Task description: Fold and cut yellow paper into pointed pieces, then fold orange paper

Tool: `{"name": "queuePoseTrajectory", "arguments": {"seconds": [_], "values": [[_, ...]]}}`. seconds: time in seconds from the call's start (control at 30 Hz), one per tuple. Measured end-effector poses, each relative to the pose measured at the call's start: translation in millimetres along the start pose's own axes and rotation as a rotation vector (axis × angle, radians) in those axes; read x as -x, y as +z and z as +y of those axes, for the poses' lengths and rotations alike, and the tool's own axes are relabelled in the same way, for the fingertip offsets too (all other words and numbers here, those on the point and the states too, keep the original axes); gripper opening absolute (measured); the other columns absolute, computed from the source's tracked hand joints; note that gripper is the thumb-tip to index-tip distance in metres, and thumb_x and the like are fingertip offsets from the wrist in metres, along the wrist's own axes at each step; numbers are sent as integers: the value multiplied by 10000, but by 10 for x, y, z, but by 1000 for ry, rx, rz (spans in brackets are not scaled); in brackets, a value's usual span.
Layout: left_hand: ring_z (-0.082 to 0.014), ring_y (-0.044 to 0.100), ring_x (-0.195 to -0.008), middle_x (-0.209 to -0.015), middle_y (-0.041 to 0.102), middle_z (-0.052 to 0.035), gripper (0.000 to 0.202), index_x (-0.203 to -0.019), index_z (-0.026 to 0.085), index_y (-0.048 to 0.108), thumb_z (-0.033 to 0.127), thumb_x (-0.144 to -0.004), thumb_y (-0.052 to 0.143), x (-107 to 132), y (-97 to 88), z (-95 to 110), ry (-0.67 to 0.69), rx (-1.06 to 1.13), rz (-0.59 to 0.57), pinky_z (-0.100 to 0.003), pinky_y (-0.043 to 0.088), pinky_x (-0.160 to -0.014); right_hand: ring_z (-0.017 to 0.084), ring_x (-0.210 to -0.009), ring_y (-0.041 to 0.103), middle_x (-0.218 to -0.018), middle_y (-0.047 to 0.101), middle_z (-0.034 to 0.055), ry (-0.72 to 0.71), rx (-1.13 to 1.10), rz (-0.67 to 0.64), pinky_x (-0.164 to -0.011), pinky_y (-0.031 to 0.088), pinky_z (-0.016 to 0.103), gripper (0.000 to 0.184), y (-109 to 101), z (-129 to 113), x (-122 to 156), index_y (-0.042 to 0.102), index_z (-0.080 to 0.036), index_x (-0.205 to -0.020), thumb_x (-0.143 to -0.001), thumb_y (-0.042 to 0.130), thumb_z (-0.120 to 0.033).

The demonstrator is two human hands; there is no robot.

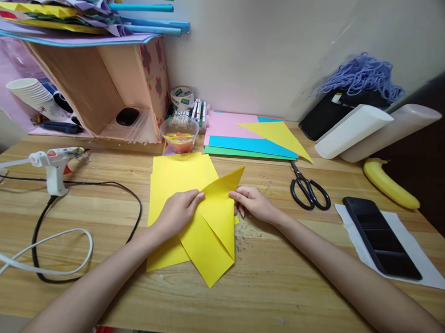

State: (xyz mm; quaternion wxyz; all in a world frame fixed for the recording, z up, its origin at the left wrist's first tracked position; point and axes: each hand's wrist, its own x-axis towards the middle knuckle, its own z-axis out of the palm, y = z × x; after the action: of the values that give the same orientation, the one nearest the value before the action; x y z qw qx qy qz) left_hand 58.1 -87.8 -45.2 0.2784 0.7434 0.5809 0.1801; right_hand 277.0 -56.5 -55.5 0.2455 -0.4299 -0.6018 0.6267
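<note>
A partly folded sheet of yellow paper [211, 235] is held between my two hands over the middle of the table. My left hand [179, 211] grips its left edge, thumb on top. On the right edge, my right hand [252, 202] pinches the paper, with some fingers curled behind it. The sheet's upper corner stands up off the table, and a folded flap shows across its lower part. Beneath it lie more flat yellow sheets [173, 171].
Black-handled scissors [307, 188] lie right of the paper, before stacked coloured sheets [228, 124]. A glue gun [56, 167] and loose cables are at left. A phone [383, 237] and a banana [391, 185] lie at right. Behind stand a plastic bowl [179, 134] and a cardboard box [152, 78].
</note>
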Motion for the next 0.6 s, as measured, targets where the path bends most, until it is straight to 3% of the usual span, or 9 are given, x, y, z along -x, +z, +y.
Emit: {"name": "queuePoseTrajectory", "arguments": {"seconds": [0.17, 0.37, 0.5, 0.6], "values": [[-139, 463, -567, -584, 506, 16, 358, -615, 196, 413, 407, -880, 295, 11, 29, 12, -9, 31, 58, -233, 285, -546, 98, -661, 590, -820, 641, 29, -36, -120, -153, -594, 474, 207, 254, -2, -52, 12, 584, -137, -892, -738, 628, -335], [-127, 452, -570, -585, 478, 25, 337, -612, 195, 380, 386, -879, 306, 30, 65, 38, -10, 120, 91, -226, 299, -554, 75, -449, 495, -525, 535, -33, 2, -115, -64, -462, 407, 192, 312, 19, 2, 17, 508, -152, -667, -793, 532, -436], [-122, 446, -571, -591, 474, 26, 334, -615, 194, 375, 389, -879, 308, 29, 61, 49, -19, 155, 112, -225, 305, -559, 93, -589, 537, -734, 601, 3, -13, -98, -118, -511, 422, 191, 257, 62, 8, 42, 545, -152, -867, -761, 595, -381], [-118, 439, -571, -590, 472, 29, 329, -617, 194, 369, 389, -876, 318, 23, 52, 60, -22, 187, 123, -223, 308, -560, 96, -605, 523, -732, 582, 3, -15, -38, -86, -516, 408, 189, 243, 95, 11, 55, 569, -144, -818, -754, 599, -376]]}}
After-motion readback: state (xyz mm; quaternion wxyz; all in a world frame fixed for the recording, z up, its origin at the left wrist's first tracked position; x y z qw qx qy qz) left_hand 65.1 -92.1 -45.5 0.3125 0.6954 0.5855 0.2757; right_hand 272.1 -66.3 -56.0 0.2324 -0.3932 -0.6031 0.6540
